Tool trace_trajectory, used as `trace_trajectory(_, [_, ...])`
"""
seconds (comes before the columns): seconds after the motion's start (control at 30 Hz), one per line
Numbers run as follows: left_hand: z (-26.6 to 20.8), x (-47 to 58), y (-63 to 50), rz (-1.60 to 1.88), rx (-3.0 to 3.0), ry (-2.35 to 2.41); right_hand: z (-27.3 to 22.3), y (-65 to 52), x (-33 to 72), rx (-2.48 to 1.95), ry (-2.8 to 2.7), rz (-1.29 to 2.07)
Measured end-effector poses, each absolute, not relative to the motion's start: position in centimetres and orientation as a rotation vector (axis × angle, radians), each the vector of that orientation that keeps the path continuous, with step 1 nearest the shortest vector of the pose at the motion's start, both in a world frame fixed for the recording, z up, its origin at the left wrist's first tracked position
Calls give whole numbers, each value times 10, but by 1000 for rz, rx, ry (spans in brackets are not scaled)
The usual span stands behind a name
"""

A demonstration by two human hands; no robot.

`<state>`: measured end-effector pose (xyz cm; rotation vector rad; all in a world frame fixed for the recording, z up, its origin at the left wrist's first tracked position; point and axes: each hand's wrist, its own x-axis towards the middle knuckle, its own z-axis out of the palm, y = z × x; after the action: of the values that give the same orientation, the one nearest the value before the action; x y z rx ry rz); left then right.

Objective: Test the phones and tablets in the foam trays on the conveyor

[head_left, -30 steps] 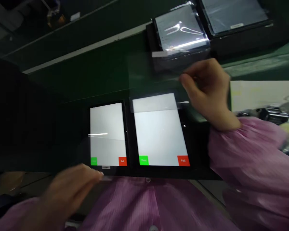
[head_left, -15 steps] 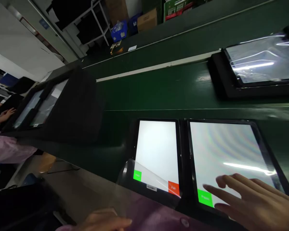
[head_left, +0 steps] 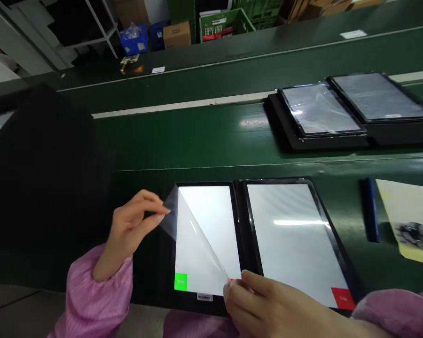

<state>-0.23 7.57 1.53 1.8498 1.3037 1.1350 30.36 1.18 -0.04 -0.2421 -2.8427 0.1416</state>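
Two lit tablet screens lie side by side on the green bench. Over the left tablet (head_left: 218,211) a clear protective film (head_left: 197,244) is partly lifted, with a fold running diagonally across the white display. My left hand (head_left: 136,225) pinches the film's raised edge left of that screen. At the lower right corner of the same tablet, my right hand (head_left: 264,300) has its fingers closed on the film's other end and covers most of a red button. The right tablet (head_left: 285,225) shows a white display with a red button; my right forearm crosses its bottom edge.
Farther back on the right, two more tablets (head_left: 320,108) rest on black trays. A dark blue bar (head_left: 369,210) and a yellow-edged sheet (head_left: 412,206) lie right of me. A large black panel (head_left: 45,173) stands left. Crates (head_left: 227,26) and boxes sit behind the bench.
The view has swung right. My left hand rose from below the bench edge and now grips the film. My right hand moved from the right tablet to the left tablet's lower corner.
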Motion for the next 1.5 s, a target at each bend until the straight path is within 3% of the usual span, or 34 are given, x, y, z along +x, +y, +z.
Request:
trace_trajectory(0.1, [-16,11,116,1028,2007,1419,-5,41,301,-369,-2822,197])
trace_trajectory(0.17, [-38,14,135,992,2058,1492,-8,74,299,-448,-2748,416])
trace_trajectory(0.3, [-70,10,150,1016,1972,1531,-9,150,303,-847,-2123,979])
trace_trajectory(0.37, [-76,8,150,1040,1941,1531,-3,179,308,-1009,-1833,1067])
trace_trajectory(0.7, [-69,8,147,1105,1893,1470,19,191,321,-981,-1592,888])
trace_trajectory(1.5, [-67,4,119,1411,1554,1465,6,95,308,-1050,-1880,911])
